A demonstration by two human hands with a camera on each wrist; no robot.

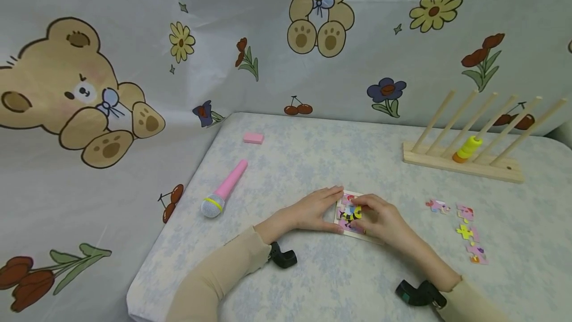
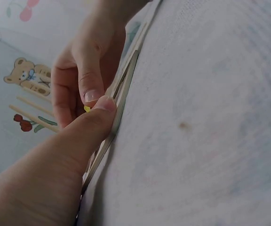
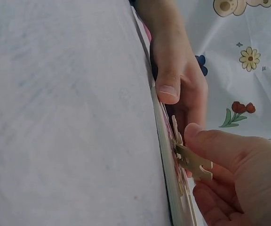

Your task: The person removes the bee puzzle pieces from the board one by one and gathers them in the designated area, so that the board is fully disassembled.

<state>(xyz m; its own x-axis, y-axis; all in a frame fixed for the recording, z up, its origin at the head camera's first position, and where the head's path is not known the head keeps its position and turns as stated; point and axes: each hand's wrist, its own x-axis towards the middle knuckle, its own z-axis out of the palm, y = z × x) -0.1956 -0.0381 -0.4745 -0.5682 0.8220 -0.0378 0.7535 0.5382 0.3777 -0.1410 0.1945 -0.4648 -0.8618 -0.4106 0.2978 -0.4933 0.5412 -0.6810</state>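
A small jigsaw puzzle board [image 1: 360, 236] with a pale wooden rim lies on the table, showing pink pieces and a yellow-and-black bee [image 1: 350, 213]. My left hand [image 1: 311, 210] rests at its left side, fingers straight near the far corner, thumb [image 2: 102, 107] pressing the near edge. Over the board's right part, my right hand [image 1: 388, 221] pinches a puzzle piece [image 3: 195, 165] between thumb and fingers. That piece is tilted up from the board in the right wrist view; its printed face is mostly hidden there.
Several loose puzzle pieces [image 1: 465, 232] lie to the right. Behind them stands a wooden peg rack [image 1: 451, 161] with yellow and orange beads [image 1: 468, 148] on one peg. Farther left are a pink toy microphone [image 1: 230, 180] and a pink block [image 1: 253, 138].
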